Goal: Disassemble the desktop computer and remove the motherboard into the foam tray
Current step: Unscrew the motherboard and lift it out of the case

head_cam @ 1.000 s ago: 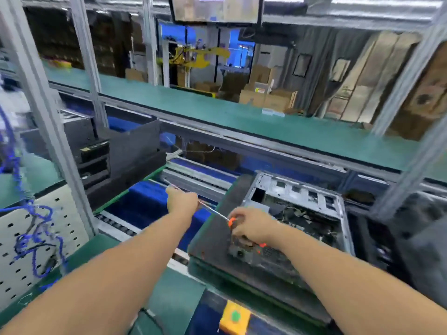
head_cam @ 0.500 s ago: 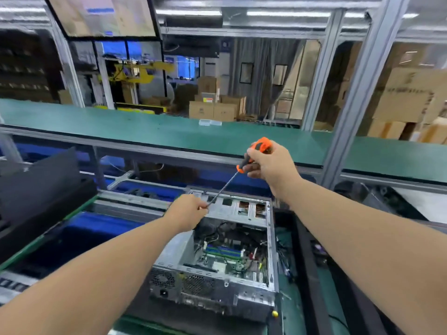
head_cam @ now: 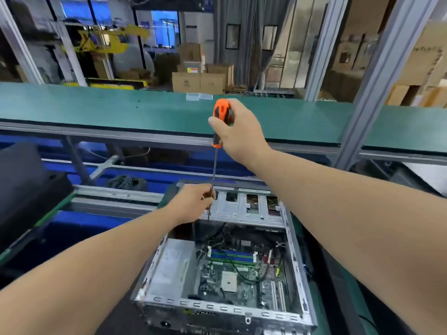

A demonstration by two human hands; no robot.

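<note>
With right hand (head_cam: 238,131) gripping the orange-black long-shaft screwdriver (head_cam: 219,131) and left hand (head_cam: 193,203) pinching its shaft, unscrewing step: next, seat tip inside open grey metal computer case (head_cam: 232,308).

Open computer case (head_cam: 242,274) on a dark mat (head_cam: 125,317) atop the green workbench (head_cam: 350,298).

A long green-topped shelf (head_cam: 121,110) runs across in front of me on grey aluminium posts (head_cam: 377,76). Beyond it I see stacked cardboard boxes (head_cam: 198,81), grey curtains (head_cam: 244,32), yellow machinery (head_cam: 106,39) far left, and blue-lit windows (head_cam: 164,25).
</note>
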